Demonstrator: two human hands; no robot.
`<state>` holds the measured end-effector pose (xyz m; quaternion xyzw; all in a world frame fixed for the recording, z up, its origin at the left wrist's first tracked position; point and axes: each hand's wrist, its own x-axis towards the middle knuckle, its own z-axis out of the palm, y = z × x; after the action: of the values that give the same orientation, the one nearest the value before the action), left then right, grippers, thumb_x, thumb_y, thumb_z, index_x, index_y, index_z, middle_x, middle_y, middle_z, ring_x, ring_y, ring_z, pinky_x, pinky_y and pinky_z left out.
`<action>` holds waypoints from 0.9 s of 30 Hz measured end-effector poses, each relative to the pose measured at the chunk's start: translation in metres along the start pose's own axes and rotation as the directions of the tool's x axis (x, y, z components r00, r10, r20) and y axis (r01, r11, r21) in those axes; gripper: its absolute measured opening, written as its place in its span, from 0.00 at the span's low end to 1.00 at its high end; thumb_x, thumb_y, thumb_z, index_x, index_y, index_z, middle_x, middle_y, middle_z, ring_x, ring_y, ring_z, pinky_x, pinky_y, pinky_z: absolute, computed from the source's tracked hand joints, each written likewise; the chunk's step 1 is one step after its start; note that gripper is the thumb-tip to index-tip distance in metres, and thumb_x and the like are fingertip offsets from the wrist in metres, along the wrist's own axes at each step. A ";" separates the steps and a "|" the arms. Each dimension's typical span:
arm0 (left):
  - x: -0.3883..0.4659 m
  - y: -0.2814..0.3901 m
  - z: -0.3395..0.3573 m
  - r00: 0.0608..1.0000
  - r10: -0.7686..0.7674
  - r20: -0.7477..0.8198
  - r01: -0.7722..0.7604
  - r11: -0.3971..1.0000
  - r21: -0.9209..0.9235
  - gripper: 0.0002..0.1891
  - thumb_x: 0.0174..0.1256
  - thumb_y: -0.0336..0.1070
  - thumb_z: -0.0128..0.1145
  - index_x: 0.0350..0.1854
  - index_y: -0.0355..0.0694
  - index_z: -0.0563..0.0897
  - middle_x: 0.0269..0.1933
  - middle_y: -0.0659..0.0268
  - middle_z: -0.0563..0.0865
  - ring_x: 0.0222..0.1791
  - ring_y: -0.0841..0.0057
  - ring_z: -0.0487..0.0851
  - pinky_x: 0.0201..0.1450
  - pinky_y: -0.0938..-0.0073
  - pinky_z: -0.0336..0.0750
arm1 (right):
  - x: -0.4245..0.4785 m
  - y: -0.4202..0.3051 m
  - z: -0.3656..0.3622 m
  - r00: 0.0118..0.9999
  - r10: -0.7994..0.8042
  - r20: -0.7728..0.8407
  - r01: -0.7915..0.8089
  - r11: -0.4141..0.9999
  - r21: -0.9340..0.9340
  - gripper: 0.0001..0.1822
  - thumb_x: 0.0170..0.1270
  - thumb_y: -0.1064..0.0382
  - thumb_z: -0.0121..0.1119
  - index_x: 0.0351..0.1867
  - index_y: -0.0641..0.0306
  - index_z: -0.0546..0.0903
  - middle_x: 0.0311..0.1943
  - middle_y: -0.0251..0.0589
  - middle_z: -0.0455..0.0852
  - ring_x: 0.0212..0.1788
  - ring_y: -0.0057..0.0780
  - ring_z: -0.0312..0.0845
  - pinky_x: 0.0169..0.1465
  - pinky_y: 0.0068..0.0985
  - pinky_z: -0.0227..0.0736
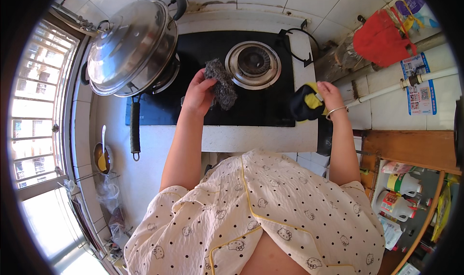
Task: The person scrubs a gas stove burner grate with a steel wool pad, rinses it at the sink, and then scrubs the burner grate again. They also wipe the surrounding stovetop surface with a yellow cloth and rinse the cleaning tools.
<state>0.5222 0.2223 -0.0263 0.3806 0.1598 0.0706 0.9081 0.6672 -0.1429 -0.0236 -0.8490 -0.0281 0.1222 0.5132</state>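
Note:
Pinched in my left hand (198,95) is a limp, dark grey, fuzzy cloth or scouring pad (222,85), held above the black glass gas hob (203,114). My right hand (330,95) grips a black and yellow fabric piece (308,102) with a small white tag, over the hob's right front corner. Between and beyond my hands lies the bare right burner (253,63) with its metal ring. Its black pan support (299,45) rests off to the right, at the hob's edge. A large lidded steel wok (130,50) covers most of the left burner.
The wok's long black handle (135,130) juts toward me over the counter's front. A small bowl (103,157) with a spoon stands by the barred window (40,101). At right are a red cloth bag (382,39), a white pipe (384,86) and a shelf holding plastic jugs (397,204).

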 end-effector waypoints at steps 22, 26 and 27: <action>-0.003 0.014 -0.010 0.998 0.021 -0.060 -0.017 0.997 0.069 0.17 0.58 0.21 0.52 0.50 0.36 0.74 0.47 0.62 0.81 0.49 0.70 0.79 0.55 0.67 0.73 | 0.096 0.049 0.142 0.836 -0.501 0.225 0.532 0.635 -0.560 0.23 0.54 0.67 0.59 0.55 0.60 0.77 0.60 0.41 0.76 0.68 0.41 0.60 0.70 0.40 0.54; 0.004 0.019 -0.009 0.996 0.037 -0.076 -0.032 0.997 0.067 0.17 0.57 0.21 0.52 0.50 0.37 0.74 0.48 0.62 0.81 0.50 0.69 0.79 0.56 0.66 0.73 | 0.121 0.048 0.116 0.741 -0.459 0.489 0.670 0.538 -0.511 0.25 0.51 0.72 0.57 0.55 0.56 0.78 0.60 0.33 0.76 0.69 0.36 0.60 0.71 0.47 0.51; 0.005 0.020 -0.009 0.996 0.036 -0.086 -0.031 0.997 0.066 0.17 0.57 0.21 0.52 0.50 0.37 0.74 0.48 0.62 0.81 0.50 0.69 0.80 0.56 0.66 0.73 | 0.129 0.045 0.115 0.737 -0.458 0.497 0.676 0.526 -0.517 0.24 0.51 0.73 0.56 0.53 0.52 0.79 0.59 0.30 0.77 0.68 0.34 0.61 0.71 0.47 0.50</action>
<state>0.5235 0.2433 -0.0185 0.4088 0.1950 0.0972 0.8862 0.7610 -0.0421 -0.1372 -0.8865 -0.4256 0.0548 0.1732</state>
